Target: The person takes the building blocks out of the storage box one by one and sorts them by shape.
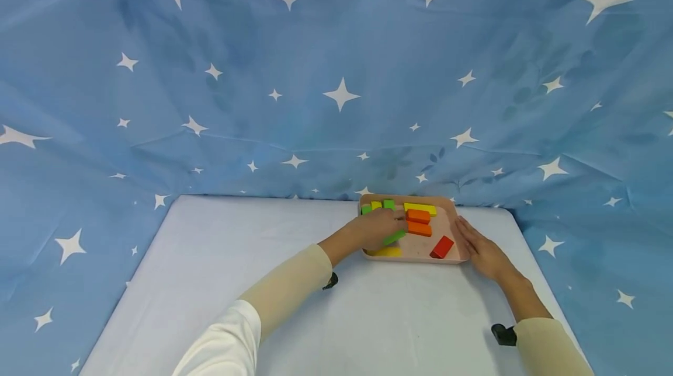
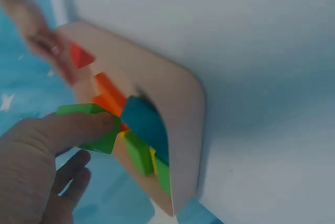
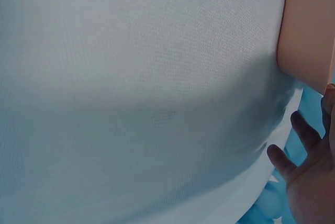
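Looking down from the head cam: left hand (image 1: 375,229) pinching a long green wooden block (image 1: 394,237) inside the shallow pink plastic tray (image 1: 456,230), long axis running diagonally toward the near-left corner. Right hand (image 1: 481,247) lying flat, fingers straight, against the tray's right rim.

Left wrist cam, unlike head: thumb curled over that block (image 2: 89,127), with a teal block (image 2: 146,122) beyond it.

Right wrist cam: just spread fingers (image 3: 303,130), tray edge, white table (image 3: 136,98).

Cream long sleeves, pale at the upper arm — small black wrist-mounted cameras on both arms.

The tray (image 1: 453,210) lies on the desk (image 1: 263,282), right of the frame centre. Blocks (image 1: 419,222) lie in it. My left hand (image 1: 375,230) is over its left part, my right hand (image 1: 481,250) at its right edge.
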Tool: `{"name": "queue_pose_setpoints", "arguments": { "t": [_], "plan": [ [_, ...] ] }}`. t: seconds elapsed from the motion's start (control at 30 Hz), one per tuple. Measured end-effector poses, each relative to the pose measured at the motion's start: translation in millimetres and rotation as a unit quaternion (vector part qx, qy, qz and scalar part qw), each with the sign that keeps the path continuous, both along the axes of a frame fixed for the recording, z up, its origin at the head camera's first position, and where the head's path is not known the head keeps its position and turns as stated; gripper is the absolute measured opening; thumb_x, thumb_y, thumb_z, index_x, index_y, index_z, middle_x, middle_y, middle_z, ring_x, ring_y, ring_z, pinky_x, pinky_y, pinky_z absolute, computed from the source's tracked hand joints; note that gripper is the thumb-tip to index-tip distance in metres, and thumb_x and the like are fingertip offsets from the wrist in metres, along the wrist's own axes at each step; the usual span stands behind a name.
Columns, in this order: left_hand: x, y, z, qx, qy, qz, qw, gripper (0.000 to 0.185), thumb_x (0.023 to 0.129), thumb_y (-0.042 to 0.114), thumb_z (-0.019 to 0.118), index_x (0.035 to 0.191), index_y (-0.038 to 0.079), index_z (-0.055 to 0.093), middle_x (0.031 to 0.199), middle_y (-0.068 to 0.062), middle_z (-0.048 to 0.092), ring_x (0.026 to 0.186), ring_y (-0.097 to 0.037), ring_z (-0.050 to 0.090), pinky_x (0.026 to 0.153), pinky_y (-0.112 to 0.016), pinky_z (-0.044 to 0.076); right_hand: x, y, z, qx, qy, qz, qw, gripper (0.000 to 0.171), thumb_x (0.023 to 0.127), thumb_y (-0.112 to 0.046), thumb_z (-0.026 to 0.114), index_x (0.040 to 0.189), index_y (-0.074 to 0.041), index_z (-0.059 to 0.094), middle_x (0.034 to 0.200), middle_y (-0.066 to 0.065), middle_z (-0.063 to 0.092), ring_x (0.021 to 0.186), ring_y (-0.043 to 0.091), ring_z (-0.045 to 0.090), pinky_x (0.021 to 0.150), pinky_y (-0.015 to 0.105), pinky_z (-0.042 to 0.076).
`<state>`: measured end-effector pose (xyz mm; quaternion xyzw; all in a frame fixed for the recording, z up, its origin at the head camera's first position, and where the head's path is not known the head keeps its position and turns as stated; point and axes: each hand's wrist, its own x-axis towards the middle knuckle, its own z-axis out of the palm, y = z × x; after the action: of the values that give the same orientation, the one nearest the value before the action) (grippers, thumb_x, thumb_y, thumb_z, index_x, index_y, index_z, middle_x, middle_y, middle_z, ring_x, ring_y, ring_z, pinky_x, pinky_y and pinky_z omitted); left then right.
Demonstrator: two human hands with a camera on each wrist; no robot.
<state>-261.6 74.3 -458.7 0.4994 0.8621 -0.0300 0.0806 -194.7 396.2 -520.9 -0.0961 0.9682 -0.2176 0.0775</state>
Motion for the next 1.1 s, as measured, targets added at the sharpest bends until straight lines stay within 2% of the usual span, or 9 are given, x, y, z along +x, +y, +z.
{"name": "queue_pose_setpoints", "arguments": {
  "t": [0.07, 0.17, 0.23, 0.47, 0.53, 0.7, 0.93, 1.03, 1.1],
  "plan": [
    [1.4, -11, 6.0, 0.039, -0.043, 0.034, 0.9977, 0.043, 0.101, 0.029, 0.068, 0.143, 0.025, 0.059, 0.148, 0.002, 0.051, 0.125, -0.015, 0.056, 0.105, -0.028, 0.052, -0.3, -2, -0.1, -0.007, 0.002, 0.001, 1.000, 0.057, 0.113, -0.024, 0.039, 0.165, -0.007, 0.022, 0.171, 0.023, 0.019, 0.152, 0.054, 0.025, 0.117, 0.071, 0.027],
    [6.0, -31, 9.3, 0.100, -0.102, 0.083, 0.9863, 0.050, 0.096, 0.022, 0.077, 0.144, 0.022, 0.061, 0.145, -0.002, 0.051, 0.121, -0.016, 0.057, 0.104, -0.028, 0.053, 2.3, 0, -1.2, -0.018, -0.003, -0.001, 1.000, 0.058, 0.114, -0.025, 0.039, 0.165, -0.007, 0.020, 0.171, 0.024, 0.019, 0.152, 0.054, 0.024, 0.115, 0.072, 0.026],
    [10.0, -45, 8.7, 0.129, -0.118, 0.106, 0.9788, 0.054, 0.093, 0.017, 0.079, 0.144, 0.020, 0.061, 0.147, -0.005, 0.051, 0.123, -0.018, 0.057, 0.105, -0.029, 0.052, 4.0, 1, -2.3, -0.018, -0.008, 0.000, 1.000, 0.058, 0.114, -0.026, 0.038, 0.165, -0.007, 0.018, 0.171, 0.024, 0.017, 0.152, 0.054, 0.023, 0.115, 0.072, 0.026],
    [23.6, -111, 2.7, 0.207, -0.136, 0.194, 0.9493, 0.056, 0.087, 0.005, 0.080, 0.139, 0.017, 0.065, 0.137, -0.004, 0.056, 0.114, -0.019, 0.058, 0.094, -0.028, 0.054, 2.5, 2, -3.5, -0.016, -0.011, 0.005, 1.000, 0.059, 0.114, -0.028, 0.036, 0.165, -0.006, 0.017, 0.171, 0.024, 0.016, 0.152, 0.055, 0.022, 0.115, 0.073, 0.025],
    [27.1, -131, -0.8, 0.228, -0.147, 0.217, 0.9375, 0.057, 0.085, 0.004, 0.082, 0.138, 0.016, 0.065, 0.132, -0.004, 0.057, 0.110, -0.019, 0.058, 0.091, -0.029, 0.054, 0.8, 1, -3.5, -0.018, -0.012, 0.007, 1.000, 0.059, 0.114, -0.028, 0.036, 0.165, -0.007, 0.016, 0.171, 0.024, 0.015, 0.152, 0.056, 0.022, 0.114, 0.074, 0.025],
    [37.5, -178, -11.1, 0.273, -0.171, 0.266, 0.9084, 0.062, 0.079, 0.001, 0.086, 0.136, 0.010, 0.064, 0.130, -0.007, 0.060, 0.113, -0.022, 0.062, 0.088, -0.031, 0.058, -1.6, 0, -4.2, -0.019, -0.019, 0.006, 1.000, 0.060, 0.114, -0.028, 0.035, 0.166, -0.008, 0.012, 0.171, 0.026, 0.014, 0.151, 0.057, 0.021, 0.113, 0.075, 0.025],
    [54.0, -222, -32.3, 0.292, -0.200, 0.332, 0.8746, 0.065, 0.077, -0.001, 0.088, 0.136, 0.007, 0.064, 0.126, -0.008, 0.063, 0.111, -0.024, 0.065, 0.086, -0.031, 0.060, -0.6, 2, -5.1, -0.028, -0.025, 0.007, 0.999, 0.060, 0.114, -0.027, 0.034, 0.167, -0.011, 0.009, 0.172, 0.024, 0.011, 0.152, 0.057, 0.019, 0.113, 0.076, 0.024],
    [60.0, -235, -41.0, 0.295, -0.208, 0.350, 0.8644, 0.065, 0.076, 0.000, 0.089, 0.135, 0.007, 0.064, 0.126, -0.007, 0.064, 0.110, -0.023, 0.066, 0.086, -0.030, 0.059, -1.5, 2, -4.7, -0.029, -0.016, 0.008, 0.999, 0.060, 0.114, -0.026, 0.034, 0.167, -0.011, 0.009, 0.172, 0.024, 0.012, 0.151, 0.057, 0.020, 0.112, 0.076, 0.026],
    [64.1, -243, -44.9, 0.295, -0.210, 0.355, 0.8617, 0.064, 0.076, 0.001, 0.090, 0.135, 0.008, 0.064, 0.126, -0.007, 0.065, 0.109, -0.022, 0.066, 0.085, -0.030, 0.059, -2.9, 3, -5.4, -0.029, -0.010, 0.012, 0.999, 0.060, 0.114, -0.026, 0.035, 0.167, -0.011, 0.009, 0.172, 0.024, 0.013, 0.151, 0.056, 0.021, 0.112, 0.075, 0.026]
  ]
}}
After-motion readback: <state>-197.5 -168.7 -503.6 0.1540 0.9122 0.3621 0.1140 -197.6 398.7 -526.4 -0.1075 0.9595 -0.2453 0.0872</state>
